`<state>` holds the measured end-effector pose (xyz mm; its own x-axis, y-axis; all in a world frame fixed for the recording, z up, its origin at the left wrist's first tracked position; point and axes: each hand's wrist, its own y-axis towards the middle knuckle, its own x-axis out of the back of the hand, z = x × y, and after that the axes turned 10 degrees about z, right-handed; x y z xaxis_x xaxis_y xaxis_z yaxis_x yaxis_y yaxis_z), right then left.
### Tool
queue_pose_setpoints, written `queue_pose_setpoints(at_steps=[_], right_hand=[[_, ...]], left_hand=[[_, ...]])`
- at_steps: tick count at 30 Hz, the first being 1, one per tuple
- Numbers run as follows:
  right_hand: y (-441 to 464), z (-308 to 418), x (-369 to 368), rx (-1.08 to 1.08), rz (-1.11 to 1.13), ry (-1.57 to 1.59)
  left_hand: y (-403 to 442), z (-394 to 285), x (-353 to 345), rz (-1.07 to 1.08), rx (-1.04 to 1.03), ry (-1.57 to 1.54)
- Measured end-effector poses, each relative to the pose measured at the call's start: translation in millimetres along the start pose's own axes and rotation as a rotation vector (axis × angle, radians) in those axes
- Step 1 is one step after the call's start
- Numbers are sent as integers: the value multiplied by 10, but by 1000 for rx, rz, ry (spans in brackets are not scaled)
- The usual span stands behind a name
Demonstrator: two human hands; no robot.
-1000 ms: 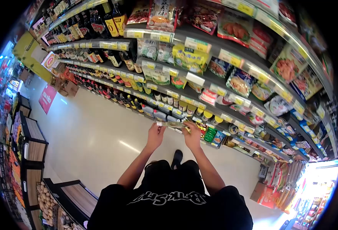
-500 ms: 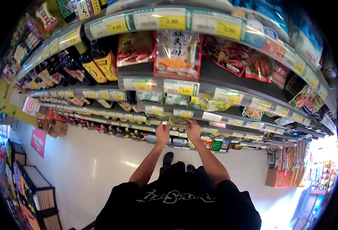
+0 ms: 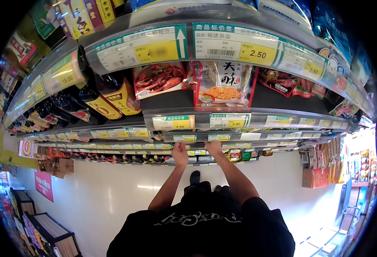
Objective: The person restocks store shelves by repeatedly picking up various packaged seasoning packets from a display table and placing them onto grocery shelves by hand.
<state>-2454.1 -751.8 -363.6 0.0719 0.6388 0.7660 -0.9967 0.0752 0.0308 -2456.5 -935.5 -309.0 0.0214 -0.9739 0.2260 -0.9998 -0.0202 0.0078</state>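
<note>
A wide, fisheye view looks down on a person in a black top facing grocery shelves. The landmark is a red-bordered packet point(image 3: 225, 88) on an upper shelf: it stands with its long axis running up and down the view, its top hidden behind the price strip above, an orange, crumbly food pictured on its lower half.

Both hands are below it in the view, at the lower shelf edge point(image 3: 257, 136), whose long axis runs left to right. The left hand point(image 3: 180, 155), below and left of the packet, has its fingers curled, the forearm slanting up and inward. The right hand point(image 3: 214, 148), below the packet, points upward, its fingertips hidden by the shelf edge. Whether either hand grips anything cannot be seen.

Just left of the packet is a crayfish packet point(image 3: 159, 80); farther left, dark bottles point(image 3: 100, 99) with yellow labels lean in the view, their contents too dark to tell. Well below and left of the packet are cardboard boxes point(image 3: 63, 167), contents unclear.
</note>
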Motion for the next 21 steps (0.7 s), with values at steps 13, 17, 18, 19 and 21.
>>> queue_pose_setpoints(at_steps=[13,17,18,19,21], right_hand=[[-57,321,31,-177,11,457],[-902,59,514,-161,-63,524],[-1225,-52,631,-171,-63,519],[-1583,-242,724,-182,-67,506],[-2429,-660,806,-279,-90,475]], left_hand=[[178,298,-338,-244,-88,-65],[-11,326,-610,-312,117,-53],[-138,406,-697,-287,150,-300],[-269,460,-784,-282,191,-544],[-808,368,-1102,-153,220,-115]])
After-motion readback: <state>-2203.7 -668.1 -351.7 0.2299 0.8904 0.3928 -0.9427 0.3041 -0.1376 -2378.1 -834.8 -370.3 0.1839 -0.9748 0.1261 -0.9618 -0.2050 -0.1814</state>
